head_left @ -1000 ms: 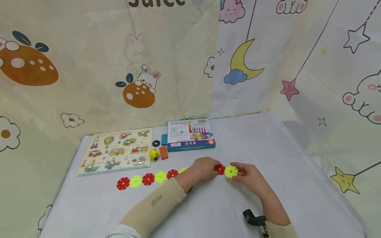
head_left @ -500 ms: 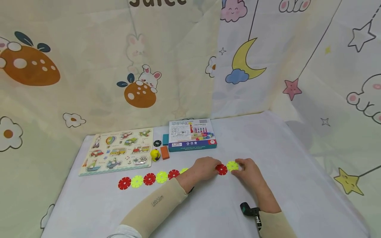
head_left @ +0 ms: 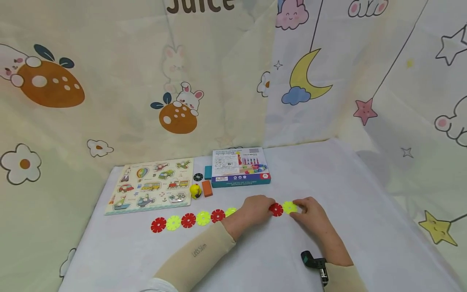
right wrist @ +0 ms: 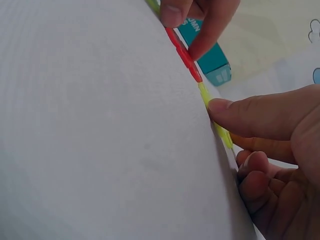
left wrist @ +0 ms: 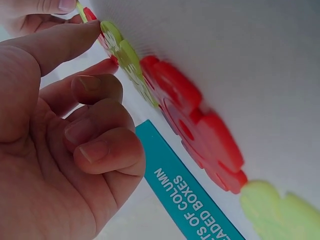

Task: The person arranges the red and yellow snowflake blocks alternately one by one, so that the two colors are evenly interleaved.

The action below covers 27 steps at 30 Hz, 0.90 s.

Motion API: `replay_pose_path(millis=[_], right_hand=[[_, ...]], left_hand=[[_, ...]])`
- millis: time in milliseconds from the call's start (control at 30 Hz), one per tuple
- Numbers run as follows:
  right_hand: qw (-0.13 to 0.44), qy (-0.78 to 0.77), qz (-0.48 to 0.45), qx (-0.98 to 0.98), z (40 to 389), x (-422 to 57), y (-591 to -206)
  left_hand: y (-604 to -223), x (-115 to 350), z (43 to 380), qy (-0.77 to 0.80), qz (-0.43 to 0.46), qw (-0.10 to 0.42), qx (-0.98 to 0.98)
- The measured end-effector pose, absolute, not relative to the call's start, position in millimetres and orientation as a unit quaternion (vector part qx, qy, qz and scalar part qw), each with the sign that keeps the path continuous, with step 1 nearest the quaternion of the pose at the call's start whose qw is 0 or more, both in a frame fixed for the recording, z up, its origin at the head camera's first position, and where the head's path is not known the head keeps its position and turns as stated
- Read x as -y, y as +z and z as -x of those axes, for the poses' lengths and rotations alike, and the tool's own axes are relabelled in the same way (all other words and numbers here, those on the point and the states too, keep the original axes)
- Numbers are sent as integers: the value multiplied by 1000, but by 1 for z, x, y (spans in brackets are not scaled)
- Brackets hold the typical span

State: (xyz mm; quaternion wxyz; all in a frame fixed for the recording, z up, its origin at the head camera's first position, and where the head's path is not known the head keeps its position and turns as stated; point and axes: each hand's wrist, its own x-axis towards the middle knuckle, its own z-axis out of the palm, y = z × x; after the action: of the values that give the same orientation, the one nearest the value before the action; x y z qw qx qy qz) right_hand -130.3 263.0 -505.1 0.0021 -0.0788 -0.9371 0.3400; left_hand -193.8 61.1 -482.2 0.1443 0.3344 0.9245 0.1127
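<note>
A line of notched flower-shaped discs, alternating red and yellow-green, runs left to right on the white cloth. Near its right end my left hand [head_left: 256,210] pinches a red disc [head_left: 276,209] between thumb and finger. The yellow-green disc [head_left: 290,207] at the far right is held by its edge in my right hand [head_left: 314,217]. These two discs meet edge to edge in the right wrist view, where the yellow-green disc [right wrist: 216,117] stands edge-on under my thumb. My left hand and wrist hide part of the line in the head view.
Behind the line lie a picture puzzle board [head_left: 151,185] and a flat toy box [head_left: 240,167]. Between them sit a yellow toy [head_left: 195,191], an orange block [head_left: 207,188], a teal block [head_left: 208,172] and a black disc [head_left: 198,177]. Printed cloth hangs behind.
My right hand has shifted the yellow-green disc slightly away from me against the red disc, then a little back. My left hand has kept its grip. The head view has shifted slightly.
</note>
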Motion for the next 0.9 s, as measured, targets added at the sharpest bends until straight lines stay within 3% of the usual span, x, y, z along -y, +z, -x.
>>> replay_pose_path(millis=[900], right_hand=[[7, 368, 77, 927, 137, -272, -510]], left_hand=[[-475, -59, 197, 100, -325, 141, -930]])
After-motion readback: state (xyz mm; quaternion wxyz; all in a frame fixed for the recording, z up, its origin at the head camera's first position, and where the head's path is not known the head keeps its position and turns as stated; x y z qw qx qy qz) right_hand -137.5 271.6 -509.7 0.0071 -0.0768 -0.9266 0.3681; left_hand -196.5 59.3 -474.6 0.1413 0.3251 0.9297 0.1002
